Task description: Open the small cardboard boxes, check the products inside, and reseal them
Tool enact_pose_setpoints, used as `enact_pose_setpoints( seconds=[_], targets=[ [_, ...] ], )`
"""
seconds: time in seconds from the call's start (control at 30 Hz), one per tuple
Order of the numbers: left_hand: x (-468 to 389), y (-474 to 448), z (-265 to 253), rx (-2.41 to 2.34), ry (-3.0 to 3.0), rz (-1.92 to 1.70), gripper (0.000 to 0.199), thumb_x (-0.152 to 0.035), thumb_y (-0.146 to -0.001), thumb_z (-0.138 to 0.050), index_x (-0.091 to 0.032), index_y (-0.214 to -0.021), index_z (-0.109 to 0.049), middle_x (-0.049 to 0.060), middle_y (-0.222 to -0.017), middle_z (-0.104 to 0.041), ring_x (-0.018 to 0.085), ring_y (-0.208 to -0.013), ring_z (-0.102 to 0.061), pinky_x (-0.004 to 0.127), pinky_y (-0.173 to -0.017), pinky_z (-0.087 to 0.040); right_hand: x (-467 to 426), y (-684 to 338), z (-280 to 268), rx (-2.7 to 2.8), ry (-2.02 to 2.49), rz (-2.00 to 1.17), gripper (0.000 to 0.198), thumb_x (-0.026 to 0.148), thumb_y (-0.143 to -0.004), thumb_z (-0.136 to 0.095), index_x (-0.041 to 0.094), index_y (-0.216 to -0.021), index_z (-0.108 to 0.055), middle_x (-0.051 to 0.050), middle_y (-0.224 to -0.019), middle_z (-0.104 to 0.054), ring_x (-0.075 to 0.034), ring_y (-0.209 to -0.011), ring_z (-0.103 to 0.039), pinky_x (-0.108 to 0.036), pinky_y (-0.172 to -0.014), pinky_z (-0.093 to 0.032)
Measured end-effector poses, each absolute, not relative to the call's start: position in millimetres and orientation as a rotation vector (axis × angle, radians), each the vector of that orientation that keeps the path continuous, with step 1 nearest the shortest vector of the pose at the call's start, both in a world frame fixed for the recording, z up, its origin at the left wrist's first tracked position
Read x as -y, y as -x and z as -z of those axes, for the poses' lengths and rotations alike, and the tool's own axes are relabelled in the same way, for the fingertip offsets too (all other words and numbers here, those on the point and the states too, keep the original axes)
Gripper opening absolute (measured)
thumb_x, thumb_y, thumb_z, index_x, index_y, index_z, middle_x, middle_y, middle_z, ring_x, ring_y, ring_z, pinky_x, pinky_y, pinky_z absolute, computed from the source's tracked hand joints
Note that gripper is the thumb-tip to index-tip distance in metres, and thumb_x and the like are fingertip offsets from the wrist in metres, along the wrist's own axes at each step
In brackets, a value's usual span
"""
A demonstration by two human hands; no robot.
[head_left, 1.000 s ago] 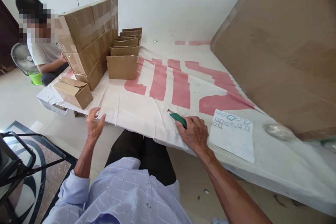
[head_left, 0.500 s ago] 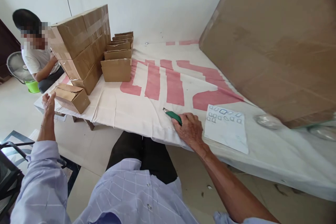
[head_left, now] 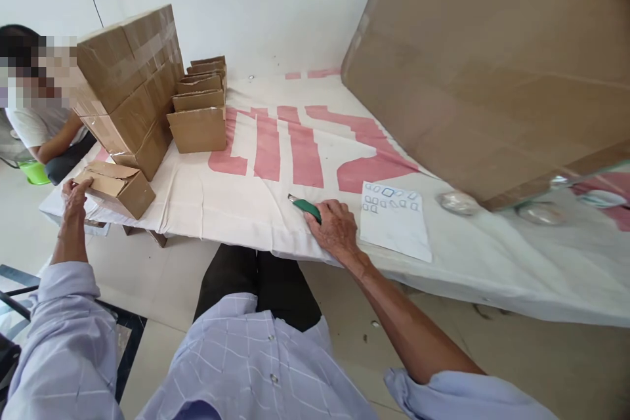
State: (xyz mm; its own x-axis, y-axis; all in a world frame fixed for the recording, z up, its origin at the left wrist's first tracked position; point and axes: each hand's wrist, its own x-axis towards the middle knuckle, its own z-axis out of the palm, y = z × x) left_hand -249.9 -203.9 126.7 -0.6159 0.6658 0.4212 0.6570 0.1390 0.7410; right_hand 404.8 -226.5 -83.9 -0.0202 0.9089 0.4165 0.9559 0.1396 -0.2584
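Note:
On the table edge at left sits a small cardboard box (head_left: 136,197) with its top flaps slightly parted. My left hand (head_left: 75,198) is at its left end, thumb on the top edge and fingers curled against the side, closed on it. In my right hand (head_left: 335,226) is a utility knife (head_left: 306,209) with a green handle. Its metal tip points left and the fist rests on the white cloth. Just right of that hand lies a white paper (head_left: 394,230) with rows of drawn box shapes.
Taped cartons (head_left: 130,85) are stacked behind the small box. Open-topped boxes (head_left: 199,131) stand in a row beside them. A large brown board (head_left: 492,79) leans at right, with a wrapped roll (head_left: 457,203) near its foot. Another person (head_left: 44,121) sits at far left.
My left hand has gone from spread beside the small box to closing on its left end. The knife stays in my right hand. The view has turned slightly right.

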Motion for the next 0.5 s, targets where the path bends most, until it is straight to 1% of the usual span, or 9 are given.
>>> enact_pose_setpoints(
  seconds=[0.07, 0.13, 0.2, 0.33, 0.43, 0.5],
  targets=[
    [205, 242, -127, -2.391, -1.162, -1.554, 0.043, -0.042, -0.088, -0.080, -0.021, -0.105, -0.046, -0.003, -0.091, -0.048, 0.018, -0.091, -0.051, 0.047, -0.097, -0.059, 226, -404, 83, 1.931, 1.783, 0.114, 0.023, 0.035, -0.102, -0.059, 0.018, -0.108, -0.074, -0.019, -0.114, -0.069, -0.036, -0.107, -0.055, -0.047, -0.087, -0.045],
    [210, 230, -122, -2.381, -1.040, -1.571, 0.041, -0.034, -0.084, -0.082, -0.020, -0.105, -0.049, -0.003, -0.093, -0.050, 0.018, -0.093, -0.052, 0.046, -0.100, -0.057, 226, -404, 83, 1.921, 1.782, 0.105, 0.023, 0.036, -0.102, -0.059, 0.018, -0.108, -0.074, -0.019, -0.114, -0.068, -0.037, -0.108, -0.055, -0.047, -0.087, -0.045],
    [218, 214, -114, -2.338, -1.025, -1.577, 0.039, -0.031, -0.082, -0.083, -0.018, -0.106, -0.054, -0.003, -0.093, -0.054, 0.019, -0.094, -0.054, 0.044, -0.101, -0.056, 226, -404, 83, 1.915, 1.781, 0.100, 0.023, 0.036, -0.102, -0.059, 0.019, -0.107, -0.073, -0.019, -0.115, -0.068, -0.036, -0.108, -0.055, -0.047, -0.087, -0.045],
    [234, 177, -90, -2.204, -1.107, -1.551, 0.044, -0.036, -0.077, -0.088, -0.017, -0.107, -0.062, -0.002, -0.091, -0.062, 0.021, -0.093, -0.061, 0.040, -0.094, -0.057, 225, -404, 83, 1.919, 1.788, 0.095, 0.024, 0.036, -0.103, -0.058, 0.018, -0.109, -0.073, -0.019, -0.117, -0.069, -0.036, -0.109, -0.056, -0.047, -0.088, -0.045],
    [243, 144, -69, -2.054, -1.192, -1.517, 0.051, -0.046, -0.072, -0.090, -0.020, -0.108, -0.064, 0.000, -0.093, -0.067, 0.023, -0.091, -0.066, 0.038, -0.085, -0.058, 225, -403, 83, 1.922, 1.810, 0.090, 0.023, 0.035, -0.103, -0.059, 0.017, -0.109, -0.073, -0.020, -0.119, -0.068, -0.036, -0.111, -0.056, -0.047, -0.090, -0.045],
    [245, 123, -58, -1.933, -1.267, -1.484, 0.054, -0.053, -0.069, -0.090, -0.021, -0.104, -0.064, 0.002, -0.094, -0.069, 0.025, -0.091, -0.069, 0.038, -0.081, -0.058, 225, -403, 83, 1.921, 1.817, 0.085, 0.022, 0.034, -0.103, -0.060, 0.017, -0.109, -0.073, -0.019, -0.119, -0.068, -0.036, -0.112, -0.056, -0.047, -0.091, -0.045]
  ],
)
